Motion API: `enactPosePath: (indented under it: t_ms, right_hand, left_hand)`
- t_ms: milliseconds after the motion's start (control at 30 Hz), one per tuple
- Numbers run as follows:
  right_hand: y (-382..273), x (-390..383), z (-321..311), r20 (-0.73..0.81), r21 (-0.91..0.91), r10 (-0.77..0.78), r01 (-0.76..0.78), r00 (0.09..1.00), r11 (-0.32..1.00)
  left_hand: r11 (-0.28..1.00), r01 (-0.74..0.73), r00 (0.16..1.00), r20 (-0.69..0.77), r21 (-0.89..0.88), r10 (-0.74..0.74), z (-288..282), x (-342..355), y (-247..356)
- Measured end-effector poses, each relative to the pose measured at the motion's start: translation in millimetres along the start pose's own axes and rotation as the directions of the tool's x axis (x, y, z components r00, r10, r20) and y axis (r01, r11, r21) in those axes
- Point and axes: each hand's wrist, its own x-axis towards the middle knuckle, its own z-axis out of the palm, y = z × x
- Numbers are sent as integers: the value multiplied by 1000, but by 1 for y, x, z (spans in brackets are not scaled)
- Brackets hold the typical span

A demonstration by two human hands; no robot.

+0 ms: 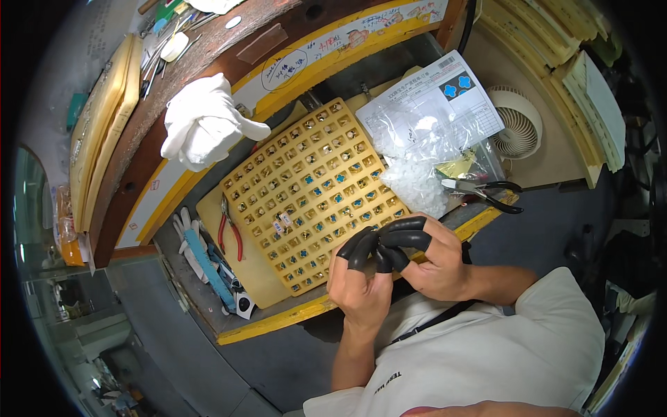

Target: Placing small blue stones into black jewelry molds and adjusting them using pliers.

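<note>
My left hand [363, 281] and my right hand [439, 263] meet fingertip to fingertip over the front right edge of a yellow compartment tray [260, 208]. Black finger cots cover several fingers on both. Each hand is closed in a pinch; whatever sits between the tips is too small or hidden to name. Small pieces, many with blue cross-shaped or flower-like faces and others metallic, lie in the tray's square pockets. A tiny white tag [283, 219] rests on top of the tray. Red-handled pliers [237, 240] lie left of it.
Right of the tray, black-handled pliers [479, 186] lie by clear plastic bags of white material [417, 184] and a printed sheet [445, 97]. Beyond stands a white fan [515, 124]. A white glove [205, 124] sits at the drawer's far edge. Tools [206, 260] fill the left corner.
</note>
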Motion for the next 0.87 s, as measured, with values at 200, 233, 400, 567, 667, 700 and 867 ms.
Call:
enactPosePath:
  t_ms: [200, 233, 400, 567, 667, 700, 867]
  right_hand:
    - [1, -2, -3, 32, 58, 148, -149, 989, 987]
    - [3, -3, -4, 38, 115, 191, -194, 981, 974]
    - [2, -3, -4, 112, 406, 453, -457, 884, 791]
    - [4, 3, -9, 252, 628, 560, -574, 789, 526]
    - [5, 9, -16, 350, 613, 549, -628, 759, 478]
    - [5, 10, -18, 361, 612, 558, -641, 747, 462]
    - [12, 11, -30, 310, 179, 290, -356, 905, 917]
  left_hand:
    - [1000, 1, 1000, 21, -19, 0, -1, 1, -1]
    - [1000, 0, 1000, 22, -21, 1, -2, 2, -1]
    - [995, 32, 998, 48, -90, -28, -4, 2, -1]
    - [990, 56, 998, 36, -131, -52, -5, 2, 0]
    - [982, 83, 997, 7, -168, -83, -2, -1, -3]
    - [978, 85, 996, -19, -188, -91, -2, -1, -3]
    - [992, 36, 999, -5, -118, -37, -3, 1, -1]
